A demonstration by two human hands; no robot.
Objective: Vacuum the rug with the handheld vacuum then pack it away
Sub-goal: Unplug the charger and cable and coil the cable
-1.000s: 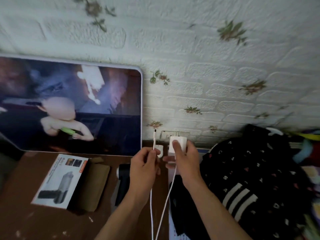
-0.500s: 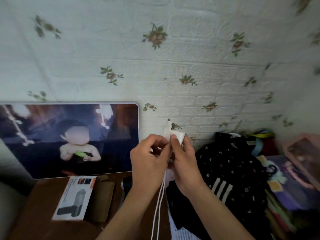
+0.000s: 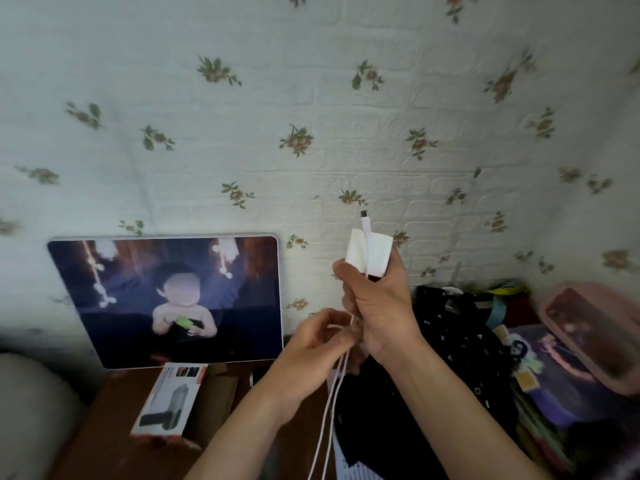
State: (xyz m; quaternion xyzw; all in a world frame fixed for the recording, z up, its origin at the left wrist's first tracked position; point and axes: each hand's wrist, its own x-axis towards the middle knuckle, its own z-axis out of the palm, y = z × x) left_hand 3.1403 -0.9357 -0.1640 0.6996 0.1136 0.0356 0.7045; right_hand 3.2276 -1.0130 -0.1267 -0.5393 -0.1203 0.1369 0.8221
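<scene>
My right hand (image 3: 375,308) holds a white charger plug (image 3: 369,251) up in front of the wall, and the cable's connector end (image 3: 365,220) sticks up above the plug. Just below and to the left, my left hand (image 3: 317,344) pinches the white cable (image 3: 329,410), which hangs down in two strands between my forearms. The vacuum's box (image 3: 170,398), printed with a picture of the vacuum, lies on the brown table (image 3: 104,441) at the lower left. A dark sliver beside my left wrist may be the handheld vacuum; my left arm hides the rest of it.
A large framed picture (image 3: 173,299) leans against the floral brick-pattern wall behind the table. A heap of black patterned clothing (image 3: 460,344) lies at the right, with colourful items and a pink container (image 3: 595,327) beyond it.
Both hands have risen away from the wall socket with the plug. My left hand has slid down the cable below my right hand. The camera has tilted upward.
</scene>
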